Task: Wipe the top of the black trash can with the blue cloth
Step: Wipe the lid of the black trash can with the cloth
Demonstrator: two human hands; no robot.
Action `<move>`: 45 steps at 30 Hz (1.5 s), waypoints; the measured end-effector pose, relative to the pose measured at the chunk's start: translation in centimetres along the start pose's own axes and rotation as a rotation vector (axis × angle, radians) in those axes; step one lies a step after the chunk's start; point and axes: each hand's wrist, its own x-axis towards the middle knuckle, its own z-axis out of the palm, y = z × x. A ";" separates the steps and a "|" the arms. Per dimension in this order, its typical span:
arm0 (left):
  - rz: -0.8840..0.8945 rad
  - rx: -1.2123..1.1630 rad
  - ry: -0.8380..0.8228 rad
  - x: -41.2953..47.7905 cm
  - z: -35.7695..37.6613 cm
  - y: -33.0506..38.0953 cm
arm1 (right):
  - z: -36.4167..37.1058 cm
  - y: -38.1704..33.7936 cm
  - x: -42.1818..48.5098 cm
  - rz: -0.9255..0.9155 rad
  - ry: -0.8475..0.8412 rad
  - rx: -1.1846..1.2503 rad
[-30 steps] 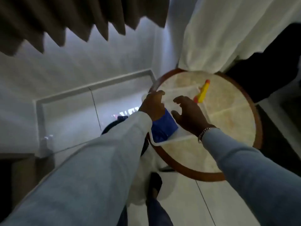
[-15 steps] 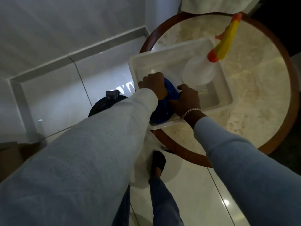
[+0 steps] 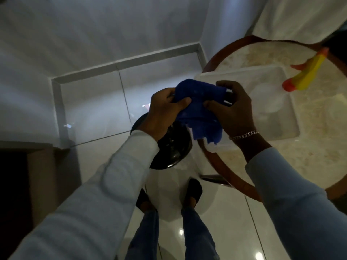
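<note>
Hands, left [image 3: 163, 109] and right [image 3: 232, 107], both clench the bunched blue cloth [image 3: 199, 107] above the black trash can [image 3: 172, 147]; loose hanging corners could drag unevenly, missing the lid.

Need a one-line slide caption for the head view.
Both hands, left hand and right hand, hold a crumpled blue cloth above the round black trash can.

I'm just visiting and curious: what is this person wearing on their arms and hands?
Both arms are covered to the wrist by long, light grey-blue sleeves of soft-looking fabric. The left hand and right hand are bare, with no gloves. A silver-coloured chain bracelet circles the right wrist, just above the cuff. No watch or other markings show.
</note>
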 end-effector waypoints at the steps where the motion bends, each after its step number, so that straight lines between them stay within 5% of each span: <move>1: -0.006 -0.029 0.044 -0.2 -1.4 -1.0 | 1.7 -0.1 -0.5 0.018 -0.031 0.015; 7: -0.091 -0.033 0.254 1.0 -7.2 -11.9 | 13.7 5.6 -2.8 0.037 -0.117 -0.026; 11: 0.019 0.175 0.305 2.6 -8.4 -19.2 | 18.6 11.6 -1.6 0.027 -0.010 -0.078; 18: 0.230 0.301 0.244 4.8 -9.7 -28.1 | 22.1 20.3 2.2 -0.046 -0.088 -0.310; 23: 0.112 0.548 -0.032 5.2 -11.9 -32.8 | 22.4 22.9 2.4 -0.142 0.003 -0.603; 26: 0.204 0.742 -0.172 6.0 -12.4 -34.2 | 23.6 23.3 1.6 -0.383 -0.095 -0.671; 29: 0.265 0.866 -0.207 7.3 -12.7 -34.9 | 25.8 24.6 0.9 -0.433 -0.289 -0.917; 34: 0.244 0.847 -0.232 7.9 -12.8 -34.9 | 24.7 27.1 -0.4 -0.526 -0.313 -1.043; 41: 0.258 0.929 -0.269 8.0 -12.7 -34.2 | 26.4 25.3 2.2 -0.225 -0.074 -0.924; 45: 0.289 0.965 -0.288 8.5 -12.7 -34.1 | 28.4 25.3 1.8 -0.310 -0.135 -0.940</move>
